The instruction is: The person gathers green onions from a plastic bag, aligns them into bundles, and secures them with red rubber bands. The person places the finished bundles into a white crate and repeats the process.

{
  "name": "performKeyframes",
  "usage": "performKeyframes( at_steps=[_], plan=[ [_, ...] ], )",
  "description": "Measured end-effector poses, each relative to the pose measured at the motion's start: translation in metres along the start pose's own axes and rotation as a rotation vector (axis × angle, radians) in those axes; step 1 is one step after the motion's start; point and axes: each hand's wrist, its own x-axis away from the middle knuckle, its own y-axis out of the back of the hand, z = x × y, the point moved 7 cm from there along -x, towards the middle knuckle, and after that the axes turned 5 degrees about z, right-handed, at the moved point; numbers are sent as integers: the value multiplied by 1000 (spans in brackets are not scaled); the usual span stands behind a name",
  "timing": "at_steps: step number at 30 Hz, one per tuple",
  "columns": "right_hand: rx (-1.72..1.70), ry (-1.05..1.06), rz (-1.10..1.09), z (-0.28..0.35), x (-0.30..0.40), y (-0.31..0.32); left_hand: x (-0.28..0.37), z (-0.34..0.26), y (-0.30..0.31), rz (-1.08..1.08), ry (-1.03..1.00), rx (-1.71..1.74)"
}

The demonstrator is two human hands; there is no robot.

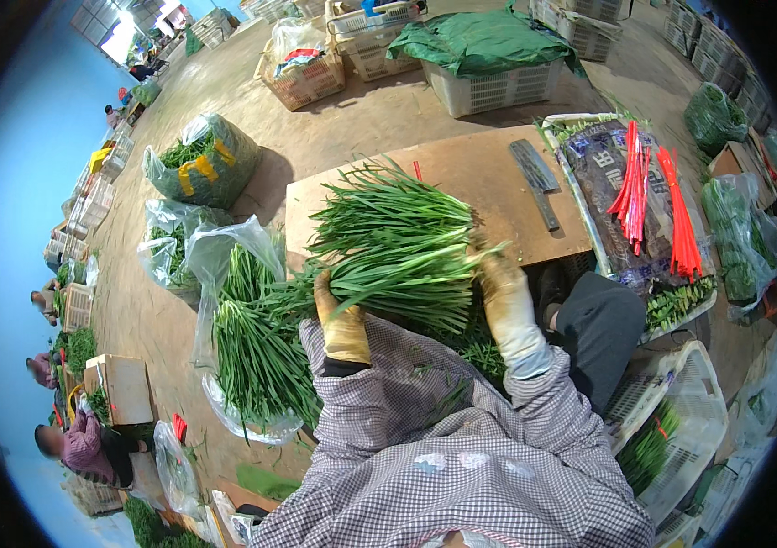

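A large bunch of garlic chives [395, 267] lies across the near side of the wooden board [443, 157], leaves to the left and pale stem ends to the right. My left hand [339, 308], in a stained yellow glove, grips the leafy side from below. At the stem ends is my right hand [498, 277], gloved too, with its partly blurred fingers closed around some stems. A cleaver [536, 181] rests on the board's right part, its handle towards me. More chives [258, 356] stand in a clear plastic bag left of my lap.
Red ties [635, 192] lie on a dark printed sack [594, 164] over a crate at right. Filled bags [203, 164] stand at left. A white basket [690, 411] holds chives near my right leg. A green-covered crate [491, 89] stands beyond the board. Other people [97, 445] sit along the left wall.
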Motion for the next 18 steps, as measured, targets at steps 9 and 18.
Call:
performKeyframes(
  at_steps=[9, 18],
  plan=[
    [1089, -409, 321, 18, 13, 102, 2, -32, -7, -2, -39, -60],
    [421, -96, 272, 3, 12, -5, 9, -12, -23, 14, -46, -61]
  ],
)
